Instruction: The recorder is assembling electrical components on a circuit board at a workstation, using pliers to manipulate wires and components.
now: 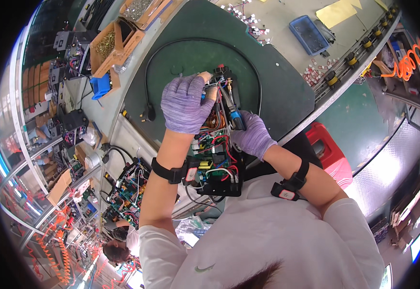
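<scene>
An open black electronic unit (pixel 217 166) with a green circuit board, copper coils and red, white and black wires lies on the dark green mat (pixel 287 96). My left hand (pixel 187 102), in a purple knit glove, rests on the unit's far end, its fingers pressing on wires near a brass fitting. My right hand (pixel 253 136), also gloved, grips a blue-handled screwdriver (pixel 233 111) whose tip points into the unit's top end. Both wrists wear black bands.
A black cable (pixel 148 113) loops around the mat. Cardboard boxes of screws (pixel 106 45) stand far left, a blue tray (pixel 308 33) far right. More wired units (pixel 128 190) lie at the left, a red box (pixel 330 151) at the right. Another person's head shows at lower left.
</scene>
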Available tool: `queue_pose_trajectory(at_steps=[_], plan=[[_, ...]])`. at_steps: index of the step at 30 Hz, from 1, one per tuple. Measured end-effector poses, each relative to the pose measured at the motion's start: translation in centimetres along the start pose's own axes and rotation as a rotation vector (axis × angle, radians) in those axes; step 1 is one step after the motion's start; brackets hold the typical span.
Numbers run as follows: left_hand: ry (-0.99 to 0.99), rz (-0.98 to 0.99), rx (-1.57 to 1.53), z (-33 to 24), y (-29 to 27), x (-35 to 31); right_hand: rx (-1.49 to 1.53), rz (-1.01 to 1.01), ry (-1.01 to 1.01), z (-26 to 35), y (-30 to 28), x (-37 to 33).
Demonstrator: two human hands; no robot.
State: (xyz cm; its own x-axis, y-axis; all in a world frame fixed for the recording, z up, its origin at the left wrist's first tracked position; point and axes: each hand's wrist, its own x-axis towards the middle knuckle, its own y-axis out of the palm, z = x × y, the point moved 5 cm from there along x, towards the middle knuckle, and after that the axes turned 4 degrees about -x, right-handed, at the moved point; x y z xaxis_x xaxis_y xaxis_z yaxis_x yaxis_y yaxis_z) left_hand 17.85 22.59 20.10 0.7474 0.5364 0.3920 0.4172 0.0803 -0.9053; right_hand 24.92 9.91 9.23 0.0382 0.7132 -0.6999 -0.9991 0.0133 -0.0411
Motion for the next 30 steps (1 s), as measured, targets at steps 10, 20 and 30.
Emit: queue_pose_trajectory(at_steps=[10,20,30], plan=[[-0.043,0.021,-0.076,0.2,0.1,0.2,0.192,0.105,-0.103,-0.9,0.3,1.0],[-0.063,0.016,-0.053,0.4,0.1,0.0,-0.041,0.124,-0.143,-1.0,-2.7,1.4],[-0.032,-0.005,-0.079,0.5,0.3,0.2,-0.221,-0.004,-0.164,0.7,-3.4,0.4]])
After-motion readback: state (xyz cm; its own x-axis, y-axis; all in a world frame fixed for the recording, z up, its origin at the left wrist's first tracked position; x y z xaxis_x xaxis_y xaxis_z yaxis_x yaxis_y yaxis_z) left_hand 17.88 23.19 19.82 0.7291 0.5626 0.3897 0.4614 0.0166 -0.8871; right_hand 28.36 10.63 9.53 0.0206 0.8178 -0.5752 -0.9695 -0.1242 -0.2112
